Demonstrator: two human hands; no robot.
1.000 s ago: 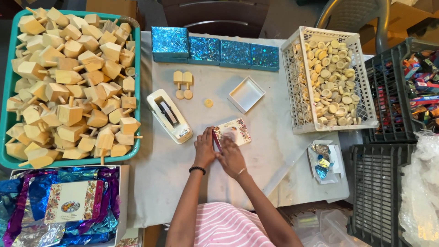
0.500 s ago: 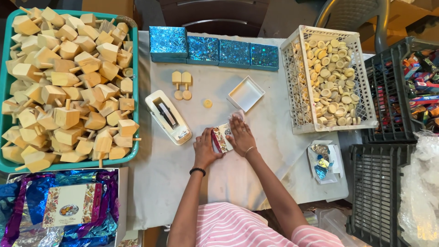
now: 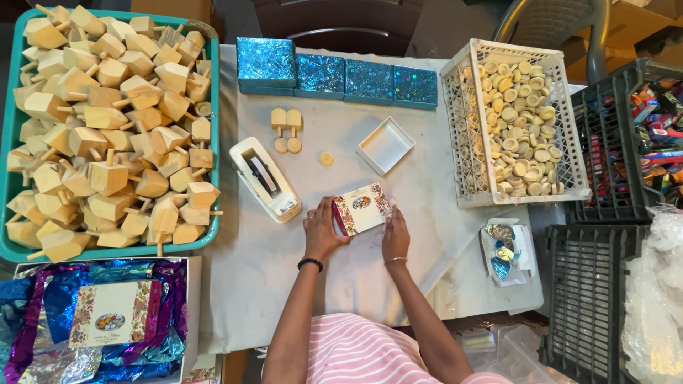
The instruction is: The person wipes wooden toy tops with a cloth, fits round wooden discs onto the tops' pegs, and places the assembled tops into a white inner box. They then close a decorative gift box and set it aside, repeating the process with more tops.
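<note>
Grip, head view: we hold the small floral card box [image 3: 361, 208] between both hands; our left hand [image 3: 324, 231] closes on its left edge with the thumb along the near side, and our right hand [image 3: 395, 238] presses fingertips against its right, near corner.
Change since a second ago: the box was lying lower, partly under our fingers, at the edge of the hands; half a second ago it was raised and tilted between them; now it sits squarer, its patterned top with the oval picture facing up.
What that means: we judge that the box has been turned and closed or squared up, so the handling of this one piece looks well along.
Box relative to grip: it lies just beyond our fingertips, touching both hands, low over the white tabletop [image 3: 235, 284]; we cannot tell whether it rests on the cloth.
Near the left hand: the white tape dispenser [image 3: 265, 179] stands just beside it, apart from the fingers.
Beyond the box: an open white tray [image 3: 385, 145], a single wooden disc [image 3: 326, 158] and two wooden tops [image 3: 286, 129] lie apart from the hands.
Further off: a row of blue glitter boxes [image 3: 334, 75], a teal bin [image 3: 8, 128] heaped with wooden tops, and a white basket [image 3: 455, 128] of discs.
</note>
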